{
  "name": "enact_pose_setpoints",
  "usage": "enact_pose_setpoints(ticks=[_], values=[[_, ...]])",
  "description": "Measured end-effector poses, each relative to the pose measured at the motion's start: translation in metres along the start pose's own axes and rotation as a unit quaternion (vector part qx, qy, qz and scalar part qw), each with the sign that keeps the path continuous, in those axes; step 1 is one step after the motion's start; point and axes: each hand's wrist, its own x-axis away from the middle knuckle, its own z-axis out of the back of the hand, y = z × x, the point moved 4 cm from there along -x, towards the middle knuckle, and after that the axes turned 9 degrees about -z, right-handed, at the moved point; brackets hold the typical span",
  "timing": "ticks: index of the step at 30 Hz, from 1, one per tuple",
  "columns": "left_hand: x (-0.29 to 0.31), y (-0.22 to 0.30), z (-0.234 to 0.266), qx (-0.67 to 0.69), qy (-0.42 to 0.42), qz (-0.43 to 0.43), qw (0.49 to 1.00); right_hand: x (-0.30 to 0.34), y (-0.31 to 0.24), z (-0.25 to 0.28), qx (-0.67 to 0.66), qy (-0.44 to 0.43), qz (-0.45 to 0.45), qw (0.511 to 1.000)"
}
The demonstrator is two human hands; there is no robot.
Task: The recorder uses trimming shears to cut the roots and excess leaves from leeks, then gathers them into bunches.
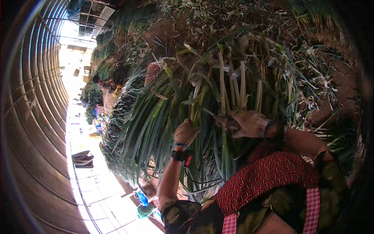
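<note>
Long leeks (148, 124) with pale stalks and broad green leaves lie heaped before me. My left hand (186, 134), in a knitted glove, is closed around the green part of a leek (196, 95), its fingers partly hidden by the glove's back. To its right, my gloved right hand (249, 124) is closed on a small greyish tool (227, 123) with a thin tip pointing left; its exact kind is unclear. Several whitish leek stalks (242, 84) stand out just beyond the right hand.
Stripped leaves and scraps (307, 74) litter the brown soil (346, 84) at right. A thin black cord (202, 182) runs below my left wrist. A ribbed tunnel wall (35, 117) curves along the left. Farther off, a person (113, 74) is among more piled greens.
</note>
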Motion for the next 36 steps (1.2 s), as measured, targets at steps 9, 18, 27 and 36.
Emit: enact_pose_setpoints(ticks=[9,18,27,36], values=[[-0.023,-0.034,-0.023,0.205,0.042,0.012,0.978,-0.008,-0.006,0.007,0.019,0.024,0.031,0.999],[-0.034,-0.012,-0.012,0.305,0.002,-0.045,0.951,0.008,-0.014,0.019,0.054,-0.036,0.005,0.998],[-0.029,0.001,0.008,0.633,-0.008,0.019,0.774,0.013,0.003,0.031,0.018,-0.013,-0.031,0.999],[-0.08,0.002,-0.044,0.256,0.065,-0.022,0.964,-0.015,0.026,0.011,0.036,-0.017,-0.036,0.999]])
